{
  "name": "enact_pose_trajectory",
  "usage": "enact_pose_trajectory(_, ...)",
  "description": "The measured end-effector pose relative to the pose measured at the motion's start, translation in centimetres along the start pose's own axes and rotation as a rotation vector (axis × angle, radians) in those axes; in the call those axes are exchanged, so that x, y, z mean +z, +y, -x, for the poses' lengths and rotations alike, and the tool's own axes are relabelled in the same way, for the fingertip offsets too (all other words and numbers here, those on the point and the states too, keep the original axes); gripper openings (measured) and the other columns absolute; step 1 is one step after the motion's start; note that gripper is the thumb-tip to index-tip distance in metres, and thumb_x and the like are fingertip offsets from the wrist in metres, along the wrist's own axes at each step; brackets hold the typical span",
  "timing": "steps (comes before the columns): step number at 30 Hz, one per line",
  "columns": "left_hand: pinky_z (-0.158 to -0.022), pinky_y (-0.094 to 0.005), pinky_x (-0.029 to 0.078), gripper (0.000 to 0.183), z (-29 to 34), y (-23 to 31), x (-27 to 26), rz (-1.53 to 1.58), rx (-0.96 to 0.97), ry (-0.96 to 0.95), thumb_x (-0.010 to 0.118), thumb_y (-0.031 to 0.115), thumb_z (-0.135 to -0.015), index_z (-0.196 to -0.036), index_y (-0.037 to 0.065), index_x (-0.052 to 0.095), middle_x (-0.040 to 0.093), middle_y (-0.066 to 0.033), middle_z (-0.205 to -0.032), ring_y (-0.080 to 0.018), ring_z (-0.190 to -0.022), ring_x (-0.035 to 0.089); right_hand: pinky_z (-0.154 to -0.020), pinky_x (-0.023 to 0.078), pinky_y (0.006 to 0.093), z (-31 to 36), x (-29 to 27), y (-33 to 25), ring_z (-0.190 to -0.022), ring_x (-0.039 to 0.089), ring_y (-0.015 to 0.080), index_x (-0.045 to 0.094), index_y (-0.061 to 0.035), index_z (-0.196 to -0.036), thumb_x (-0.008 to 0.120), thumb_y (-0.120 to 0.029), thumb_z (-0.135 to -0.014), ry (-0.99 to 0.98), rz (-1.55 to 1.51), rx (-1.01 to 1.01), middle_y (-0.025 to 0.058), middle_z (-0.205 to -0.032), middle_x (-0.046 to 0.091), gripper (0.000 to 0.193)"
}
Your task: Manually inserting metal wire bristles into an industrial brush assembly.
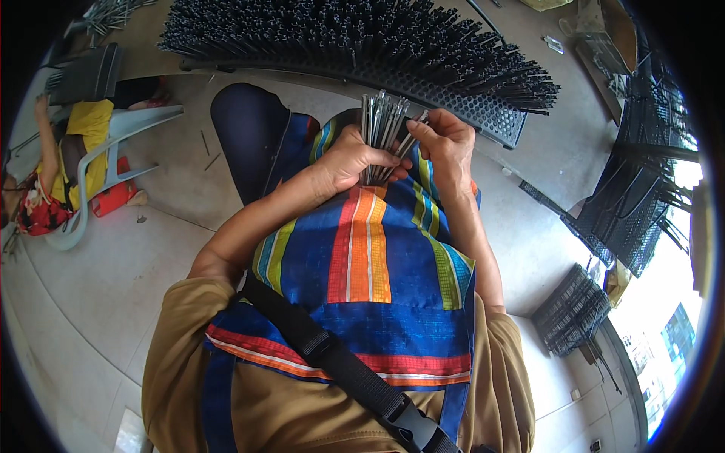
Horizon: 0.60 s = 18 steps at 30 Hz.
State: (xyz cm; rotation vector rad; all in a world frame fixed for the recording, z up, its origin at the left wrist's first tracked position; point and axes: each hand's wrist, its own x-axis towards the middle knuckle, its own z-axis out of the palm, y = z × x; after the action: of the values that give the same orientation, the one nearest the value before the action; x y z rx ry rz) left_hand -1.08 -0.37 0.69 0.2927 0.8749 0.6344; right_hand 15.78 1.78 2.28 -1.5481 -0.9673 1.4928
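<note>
A bundle of thin silvery metal rods [382, 121] stands upright above my lap, with my left hand [349, 160] closed round it and the thumb across the front. My right hand [450, 143] is at the bundle's right side, thumb and fingers pinched on a rod that leans up and to the right. Just beyond my hands is a long black perforated rack [495, 113], densely filled with upright dark rods [347, 34]. Bare holes show at its right end. My lap is covered by a striped blue apron [302, 257].
At the left, another person in yellow [89, 124] sits on a pale plastic chair [72, 234] beside a dark rack [91, 72]. More black racks [623, 204] stand at the right, with a smaller rod-filled one [572, 309] on the tiled floor [174, 226].
</note>
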Motion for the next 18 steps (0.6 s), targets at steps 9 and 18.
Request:
enact_pose_trajectory(9, -0.063, -0.0343, 0.059, 0.016, -0.16, -0.7, -0.47, -0.063, 0.043, 0.062, 0.065, -0.008, -0.077, -0.091, -0.003, 0.059, 0.068, -0.0196, -0.083, -0.0267, -0.072, 0.07, -0.041, 0.032, 0.0198, 0.29, 0.26, 0.47, -0.045, 0.044, 0.003, 0.063, -0.0002, -0.071, 0.07, -0.003, -0.079, 0.029, -0.041, 0.02, -0.0007, -0.059, 0.057, 0.011)
enact_pose_trajectory(18, -0.068, -0.0363, 0.059, 0.02, -0.31, -0.44, -0.73, 0.004, -0.045, 0.008, 0.063, -0.006, -0.08, -0.099, -0.004, 0.06, 0.068, -0.0183, -0.088, -0.027, -0.076, 0.07, -0.042, 0.029, 0.0194, 0.25, -0.17, 0.68, -0.046, 0.041, 0.0036, 0.064, -0.0005, -0.076, 0.071, -0.004, -0.081, 0.041, -0.121, 0.006, -0.002, -0.057, 0.053, 0.009)
